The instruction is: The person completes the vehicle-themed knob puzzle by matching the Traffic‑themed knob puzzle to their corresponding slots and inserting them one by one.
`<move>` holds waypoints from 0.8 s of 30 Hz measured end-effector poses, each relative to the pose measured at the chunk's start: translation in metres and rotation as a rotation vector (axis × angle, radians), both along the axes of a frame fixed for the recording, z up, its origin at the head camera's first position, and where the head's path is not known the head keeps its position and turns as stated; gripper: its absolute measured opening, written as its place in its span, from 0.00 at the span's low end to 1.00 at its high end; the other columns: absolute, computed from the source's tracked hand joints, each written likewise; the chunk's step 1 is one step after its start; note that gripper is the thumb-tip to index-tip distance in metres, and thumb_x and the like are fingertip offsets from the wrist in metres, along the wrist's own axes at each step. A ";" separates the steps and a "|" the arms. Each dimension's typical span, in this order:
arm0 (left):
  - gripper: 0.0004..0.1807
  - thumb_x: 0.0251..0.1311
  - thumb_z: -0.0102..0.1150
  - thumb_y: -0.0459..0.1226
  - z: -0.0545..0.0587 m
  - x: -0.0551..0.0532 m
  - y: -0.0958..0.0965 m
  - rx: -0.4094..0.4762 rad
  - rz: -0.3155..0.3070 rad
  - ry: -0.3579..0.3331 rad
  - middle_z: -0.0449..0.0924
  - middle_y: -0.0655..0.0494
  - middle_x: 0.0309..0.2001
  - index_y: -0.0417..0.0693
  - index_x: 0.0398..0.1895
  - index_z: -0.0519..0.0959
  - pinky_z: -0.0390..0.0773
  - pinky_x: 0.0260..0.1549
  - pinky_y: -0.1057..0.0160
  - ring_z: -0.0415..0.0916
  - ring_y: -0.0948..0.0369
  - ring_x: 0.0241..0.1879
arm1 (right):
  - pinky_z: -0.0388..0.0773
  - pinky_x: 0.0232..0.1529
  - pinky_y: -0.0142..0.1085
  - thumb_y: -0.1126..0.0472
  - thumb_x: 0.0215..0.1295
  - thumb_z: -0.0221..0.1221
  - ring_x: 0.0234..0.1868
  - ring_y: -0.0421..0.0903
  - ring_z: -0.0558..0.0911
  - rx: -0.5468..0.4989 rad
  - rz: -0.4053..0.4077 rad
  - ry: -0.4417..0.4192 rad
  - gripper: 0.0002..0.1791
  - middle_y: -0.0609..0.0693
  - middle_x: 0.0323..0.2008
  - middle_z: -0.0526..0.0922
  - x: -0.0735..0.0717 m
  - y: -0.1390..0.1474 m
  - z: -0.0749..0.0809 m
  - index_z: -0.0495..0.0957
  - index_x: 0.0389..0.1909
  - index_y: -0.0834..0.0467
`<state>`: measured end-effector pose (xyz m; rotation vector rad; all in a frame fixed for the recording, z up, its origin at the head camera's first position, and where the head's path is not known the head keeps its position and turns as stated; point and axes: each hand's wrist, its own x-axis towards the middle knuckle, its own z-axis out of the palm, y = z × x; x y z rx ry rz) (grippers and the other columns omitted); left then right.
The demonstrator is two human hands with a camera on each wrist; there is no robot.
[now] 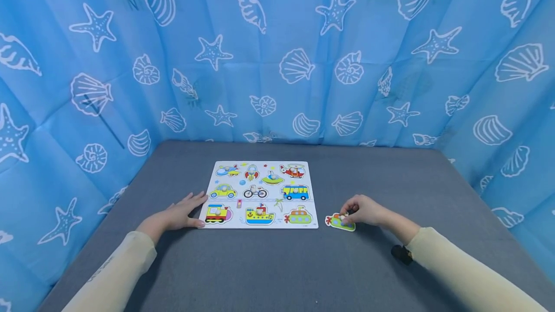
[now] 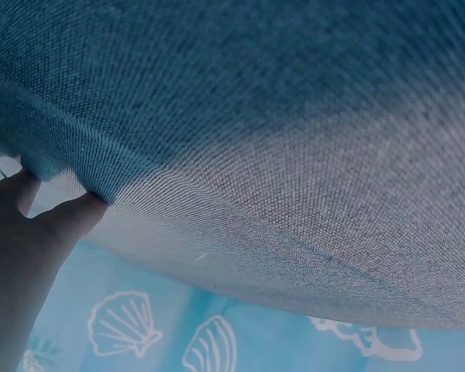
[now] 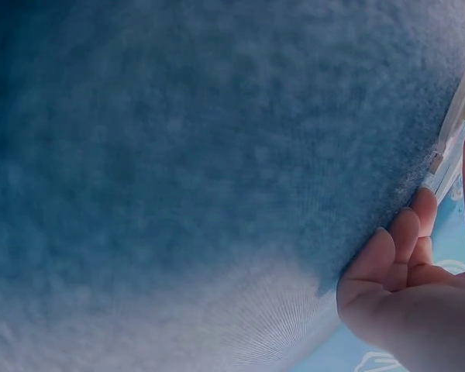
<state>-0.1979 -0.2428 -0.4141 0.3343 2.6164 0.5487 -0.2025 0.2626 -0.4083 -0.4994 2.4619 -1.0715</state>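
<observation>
A white puzzle board (image 1: 243, 227) printed with vehicles lies flat on the table. My left hand (image 1: 184, 212) rests at its left side with fingers spread, the fingertips and thumb touching the edge near the train piece (image 1: 212, 212). To the right of the board, my right hand (image 1: 363, 210) pinches the knob of a green and yellow submarine puzzle piece (image 1: 336, 223) with a red propeller. That piece is just above or on the table; I cannot tell which. A matching submarine picture (image 1: 298, 215) shows at the board's lower right. In the right wrist view only the edge of the piece (image 3: 454, 116) appears.
Several knobbed pieces sit on the board, among them a bus (image 1: 296, 193), a ship (image 1: 259, 215) and a helicopter (image 1: 295, 171). Grey cloth covers the table (image 1: 269, 268). A blue curtain (image 1: 277, 90) with shells and starfish hangs behind and at both sides.
</observation>
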 end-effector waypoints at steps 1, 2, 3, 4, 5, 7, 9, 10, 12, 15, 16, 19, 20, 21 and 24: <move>0.55 0.54 0.64 0.59 0.000 0.000 0.000 -0.003 0.001 -0.008 0.42 0.38 0.76 0.43 0.77 0.49 0.38 0.62 0.28 0.33 0.37 0.73 | 0.65 0.35 0.39 0.65 0.55 0.70 0.37 0.47 0.68 -0.002 0.001 0.001 0.08 0.51 0.36 0.76 0.000 0.000 0.000 0.83 0.34 0.64; 0.55 0.54 0.64 0.60 0.000 -0.001 -0.001 -0.008 0.002 -0.015 0.41 0.39 0.76 0.44 0.77 0.48 0.38 0.63 0.29 0.32 0.38 0.74 | 0.65 0.35 0.39 0.65 0.55 0.69 0.37 0.46 0.68 -0.004 0.001 0.001 0.08 0.50 0.35 0.75 0.000 0.000 0.000 0.83 0.33 0.64; 0.56 0.54 0.63 0.60 0.000 -0.001 -0.001 -0.012 -0.001 -0.015 0.41 0.39 0.76 0.44 0.77 0.48 0.38 0.62 0.28 0.32 0.37 0.73 | 0.65 0.34 0.39 0.65 0.56 0.69 0.36 0.46 0.68 -0.007 0.002 0.004 0.07 0.50 0.34 0.75 0.000 -0.001 0.000 0.83 0.33 0.64; 0.56 0.54 0.63 0.60 0.000 -0.001 -0.001 -0.015 -0.003 -0.015 0.41 0.38 0.76 0.44 0.77 0.48 0.38 0.62 0.28 0.32 0.37 0.73 | 0.64 0.34 0.39 0.65 0.56 0.69 0.36 0.46 0.68 -0.009 0.004 0.008 0.07 0.50 0.33 0.75 0.000 -0.001 -0.001 0.83 0.32 0.64; 0.56 0.54 0.63 0.60 0.000 -0.001 -0.001 -0.015 -0.003 -0.015 0.41 0.38 0.76 0.44 0.77 0.48 0.38 0.62 0.28 0.32 0.37 0.73 | 0.65 0.34 0.38 0.66 0.56 0.69 0.35 0.46 0.68 -0.011 0.004 0.012 0.06 0.50 0.33 0.75 0.000 -0.001 -0.001 0.83 0.31 0.64; 0.55 0.54 0.64 0.60 0.000 -0.001 0.000 -0.012 0.003 -0.011 0.42 0.38 0.76 0.43 0.77 0.49 0.38 0.62 0.28 0.33 0.37 0.73 | 0.65 0.33 0.38 0.66 0.56 0.68 0.35 0.46 0.68 -0.016 0.000 0.019 0.06 0.50 0.33 0.75 0.000 -0.002 -0.002 0.82 0.31 0.65; 0.54 0.54 0.64 0.59 0.001 0.000 0.000 -0.008 0.000 0.003 0.44 0.37 0.75 0.42 0.76 0.50 0.39 0.61 0.27 0.34 0.35 0.73 | 0.66 0.34 0.37 0.67 0.56 0.68 0.35 0.46 0.68 -0.020 -0.008 0.033 0.05 0.50 0.33 0.74 0.000 -0.003 -0.002 0.82 0.30 0.65; 0.54 0.54 0.65 0.58 0.001 0.000 0.001 -0.008 0.004 0.004 0.44 0.37 0.75 0.43 0.76 0.50 0.39 0.61 0.27 0.34 0.35 0.73 | 0.66 0.34 0.38 0.67 0.56 0.68 0.36 0.46 0.68 -0.021 -0.014 0.038 0.05 0.50 0.33 0.74 0.000 -0.004 -0.002 0.82 0.30 0.65; 0.54 0.54 0.65 0.58 0.001 0.001 0.002 -0.010 0.009 0.008 0.44 0.37 0.75 0.43 0.76 0.51 0.40 0.61 0.27 0.35 0.36 0.73 | 0.67 0.35 0.38 0.67 0.56 0.68 0.36 0.46 0.68 -0.025 -0.013 0.050 0.05 0.50 0.33 0.73 0.000 -0.006 -0.001 0.81 0.30 0.65; 0.54 0.54 0.66 0.57 0.001 0.001 0.002 -0.017 0.006 0.014 0.44 0.37 0.75 0.43 0.76 0.51 0.40 0.61 0.27 0.35 0.35 0.73 | 0.66 0.36 0.39 0.66 0.57 0.67 0.36 0.47 0.68 -0.014 -0.011 0.048 0.05 0.50 0.34 0.72 -0.001 -0.012 0.002 0.81 0.29 0.63; 0.54 0.54 0.66 0.57 0.001 0.001 0.002 -0.018 0.006 0.014 0.45 0.37 0.75 0.43 0.76 0.51 0.40 0.61 0.27 0.35 0.35 0.73 | 0.66 0.36 0.39 0.66 0.58 0.67 0.37 0.47 0.69 -0.007 -0.008 0.041 0.05 0.50 0.34 0.72 -0.002 -0.015 0.004 0.81 0.29 0.63; 0.54 0.54 0.66 0.57 0.001 0.001 0.002 -0.018 0.008 0.013 0.45 0.37 0.75 0.43 0.76 0.51 0.40 0.61 0.27 0.35 0.35 0.73 | 0.67 0.39 0.40 0.65 0.60 0.66 0.40 0.48 0.69 0.005 -0.003 0.026 0.05 0.50 0.36 0.73 -0.004 -0.022 0.010 0.80 0.30 0.62; 0.54 0.54 0.66 0.57 0.002 0.001 0.002 -0.018 0.009 0.012 0.45 0.37 0.75 0.43 0.76 0.51 0.40 0.61 0.27 0.35 0.35 0.73 | 0.67 0.40 0.40 0.64 0.60 0.66 0.41 0.48 0.69 0.007 0.002 0.025 0.05 0.50 0.37 0.73 -0.004 -0.025 0.013 0.80 0.31 0.62; 0.54 0.54 0.66 0.57 0.002 0.001 0.002 -0.019 0.009 0.011 0.45 0.37 0.75 0.43 0.76 0.51 0.40 0.61 0.27 0.35 0.35 0.73 | 0.67 0.41 0.41 0.64 0.61 0.65 0.42 0.49 0.69 0.003 0.008 0.022 0.05 0.51 0.37 0.73 -0.005 -0.028 0.014 0.80 0.31 0.62; 0.53 0.54 0.65 0.57 0.003 0.002 0.003 -0.022 0.009 0.008 0.45 0.37 0.75 0.43 0.76 0.51 0.40 0.61 0.27 0.35 0.35 0.73 | 0.66 0.42 0.41 0.64 0.61 0.65 0.43 0.50 0.69 -0.007 0.028 0.024 0.05 0.51 0.37 0.73 -0.008 -0.039 0.016 0.81 0.31 0.62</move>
